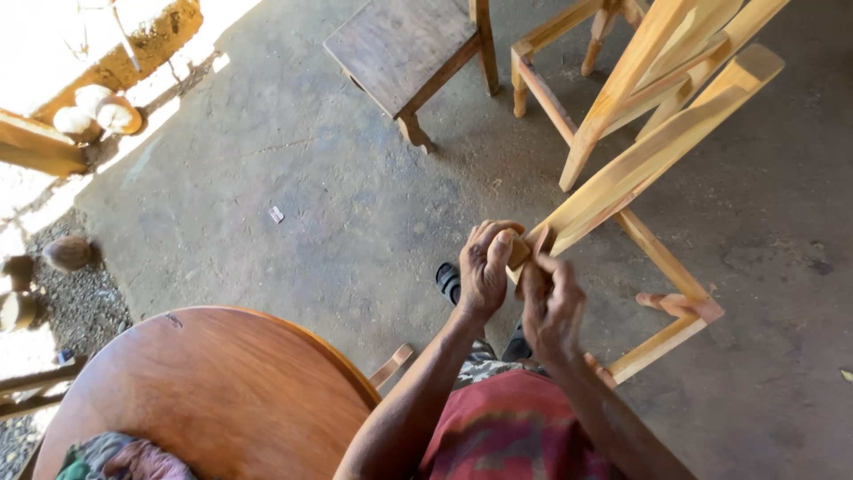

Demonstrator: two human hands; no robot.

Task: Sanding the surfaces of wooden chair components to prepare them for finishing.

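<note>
Gripping a small wooden block [518,251], the left hand [484,271] presses it against the end of a slanted pale wooden rail [653,151], just right of the frame's centre. Its fingers [494,238] curl over the block and are clenched on it. The right hand [551,307] sits just below and to the right, touching the same rail end; its fingers [544,268] are bent around the wood there, though whether they also pinch the block or only steady the rail I cannot tell.

That rail belongs to an unfinished chair frame [675,307] tipped over on the concrete floor [293,178], its legs and cross-pieces running toward the lower right and the upper right corner. The step in hand looks like rubbing or smoothing the rail's end, with the block worked against the tip; that is a judgement from the grip, since no dust or tool face shows. The next move seems to call for firm, even pressure along the grain while the other hand keeps the frame from shifting on the floor.

A dark wooden stool [404,44] stands at the top centre. A round reddish-brown tabletop [222,391] fills the lower left, with bunched cloth [115,462] at its bottom edge. A sandalled foot [449,283] shows just below the hands.
</note>
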